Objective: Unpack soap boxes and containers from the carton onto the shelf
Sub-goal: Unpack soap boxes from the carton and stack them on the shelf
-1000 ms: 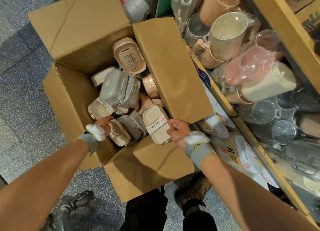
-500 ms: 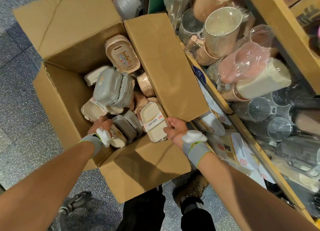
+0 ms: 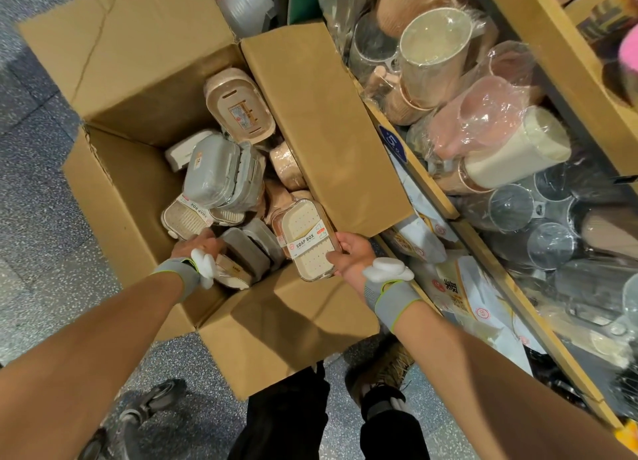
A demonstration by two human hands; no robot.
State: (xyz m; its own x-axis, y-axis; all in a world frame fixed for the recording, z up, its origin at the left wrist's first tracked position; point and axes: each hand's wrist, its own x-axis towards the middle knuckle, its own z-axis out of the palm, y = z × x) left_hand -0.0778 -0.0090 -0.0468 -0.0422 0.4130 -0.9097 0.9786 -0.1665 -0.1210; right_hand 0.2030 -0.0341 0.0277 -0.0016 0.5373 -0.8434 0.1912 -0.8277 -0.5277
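Beside the wooden shelf (image 3: 552, 38), the cream perforated plastic soap box (image 3: 307, 242) is still held by the right hand (image 3: 352, 256) inside the brown cardboard carton (image 3: 324, 114), unshelved, while what the left hand (image 3: 198, 244) grasps cannot be told.

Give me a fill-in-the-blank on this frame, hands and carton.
The right hand grips a cream box banded "____ BOX".
The left hand reaches among boxes inside the carton, near a lidded box coloured ____.
The shelf stands on the person's ____ side.
Missing: SOAP; grey; right.
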